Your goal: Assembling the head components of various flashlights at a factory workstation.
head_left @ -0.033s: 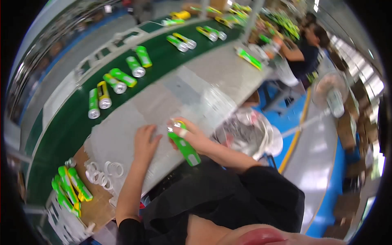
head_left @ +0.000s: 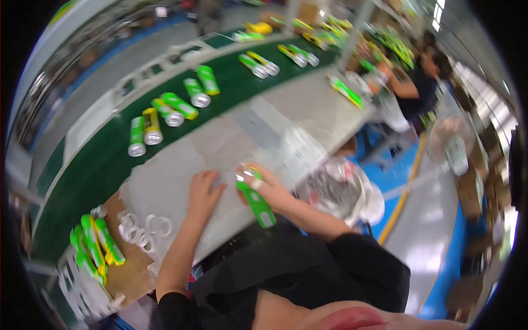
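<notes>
My right hand (head_left: 270,188) is wrapped round a green flashlight (head_left: 259,208) near its silver head, tilted with the tail toward my body. A white band shows on one of that hand's fingers. To its left, my left hand (head_left: 204,193) rests over the grey worktable (head_left: 181,159), thumb apart from the fingers, with nothing in it. White plastic rings (head_left: 144,239) lie in a loose pile nearer to me on the left, partly on brown cardboard (head_left: 129,280).
Several green and yellow flashlights (head_left: 152,127) lie along the curved green conveyor belt (head_left: 110,165). More flashlights (head_left: 93,245) lie at the near left. Right of the table are a lined bin (head_left: 335,187) and a fan (head_left: 454,143). A co-worker (head_left: 421,82) sits at the far right.
The whole view has shifted slightly, so the belt and table appear further right. My right hand still grips the flashlight, and my left hand stays open beside it.
</notes>
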The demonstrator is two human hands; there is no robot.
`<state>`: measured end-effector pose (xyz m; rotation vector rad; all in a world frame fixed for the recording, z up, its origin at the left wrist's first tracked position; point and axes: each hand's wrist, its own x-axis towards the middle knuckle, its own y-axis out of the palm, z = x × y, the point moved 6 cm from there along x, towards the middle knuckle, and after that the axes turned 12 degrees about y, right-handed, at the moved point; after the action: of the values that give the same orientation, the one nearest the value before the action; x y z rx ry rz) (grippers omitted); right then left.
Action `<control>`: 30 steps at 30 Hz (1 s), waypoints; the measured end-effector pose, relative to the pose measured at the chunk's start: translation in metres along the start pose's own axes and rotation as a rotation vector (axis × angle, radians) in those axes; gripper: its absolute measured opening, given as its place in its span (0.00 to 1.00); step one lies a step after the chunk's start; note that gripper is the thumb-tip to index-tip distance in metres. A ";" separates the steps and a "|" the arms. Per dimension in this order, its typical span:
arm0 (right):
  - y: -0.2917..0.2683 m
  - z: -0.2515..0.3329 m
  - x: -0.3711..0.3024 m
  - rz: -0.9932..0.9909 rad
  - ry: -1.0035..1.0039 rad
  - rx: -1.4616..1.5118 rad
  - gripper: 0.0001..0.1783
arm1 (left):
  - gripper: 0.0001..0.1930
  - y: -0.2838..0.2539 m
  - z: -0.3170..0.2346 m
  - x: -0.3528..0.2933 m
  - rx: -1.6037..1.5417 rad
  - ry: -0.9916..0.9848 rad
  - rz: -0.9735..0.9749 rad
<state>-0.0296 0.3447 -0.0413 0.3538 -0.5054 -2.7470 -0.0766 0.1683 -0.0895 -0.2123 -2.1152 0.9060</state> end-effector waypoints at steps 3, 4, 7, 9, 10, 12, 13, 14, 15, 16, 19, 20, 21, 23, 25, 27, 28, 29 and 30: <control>-0.004 0.004 0.004 0.026 0.006 -0.015 0.21 | 0.21 -0.012 -0.015 0.023 -0.361 -0.252 -0.100; 0.000 0.003 0.007 0.071 0.009 0.001 0.20 | 0.20 -0.023 -0.026 0.030 -0.472 -0.216 -0.157; 0.028 0.001 0.014 0.151 0.066 -0.059 0.21 | 0.21 -0.061 -0.066 0.030 -0.465 -0.009 -0.156; 0.047 0.000 0.018 0.207 0.098 -0.092 0.20 | 0.19 -0.070 -0.067 0.020 -0.432 0.003 -0.154; 0.055 0.002 0.017 0.225 0.093 -0.128 0.19 | 0.18 -0.075 -0.067 0.013 -0.439 -0.020 -0.168; 0.065 0.000 0.018 0.280 0.098 -0.150 0.17 | 0.18 -0.084 -0.066 0.004 -0.426 -0.073 -0.161; 0.066 -0.001 0.020 0.285 0.110 -0.152 0.17 | 0.18 -0.088 -0.068 0.008 -0.351 -0.006 -0.108; 0.068 -0.002 0.019 0.307 0.112 -0.162 0.17 | 0.19 -0.091 -0.074 0.008 -0.276 0.063 -0.054; 0.071 -0.002 0.017 0.329 0.110 -0.173 0.17 | 0.18 -0.093 -0.080 0.004 -0.246 0.072 -0.049; 0.073 0.001 0.014 0.304 0.115 -0.191 0.17 | 0.18 -0.095 -0.082 0.004 -0.243 0.062 -0.074; 0.072 -0.001 0.020 0.292 0.115 -0.204 0.16 | 0.19 -0.087 -0.076 0.010 -0.286 0.130 -0.094; 0.076 -0.004 0.015 0.311 0.133 -0.194 0.15 | 0.18 -0.087 -0.077 0.004 -0.305 0.130 -0.098; 0.079 -0.004 0.016 0.327 0.149 -0.182 0.15 | 0.18 -0.089 -0.076 0.001 -0.328 0.131 -0.098; 0.088 -0.012 0.010 0.382 0.156 -0.157 0.15 | 0.19 -0.092 -0.079 -0.007 -0.260 0.165 -0.091; 0.081 -0.018 0.013 0.423 0.152 -0.107 0.18 | 0.22 -0.084 -0.081 -0.003 -0.279 0.104 -0.082; 0.079 -0.012 0.005 0.369 0.144 -0.088 0.19 | 0.21 -0.081 -0.087 0.002 -0.368 0.099 -0.082; 0.079 -0.006 0.003 0.368 0.147 -0.098 0.19 | 0.19 -0.081 -0.086 0.006 -0.417 0.074 -0.125; 0.080 -0.003 0.001 0.368 0.127 -0.079 0.20 | 0.20 -0.082 -0.087 0.008 -0.372 0.121 -0.129; 0.083 -0.013 0.002 0.403 0.140 -0.069 0.19 | 0.20 -0.083 -0.086 0.003 -0.357 0.147 -0.131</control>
<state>-0.0053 0.2664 -0.0217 0.3778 -0.3943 -2.3252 -0.0029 0.1550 0.0038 -0.3081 -2.1116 0.4186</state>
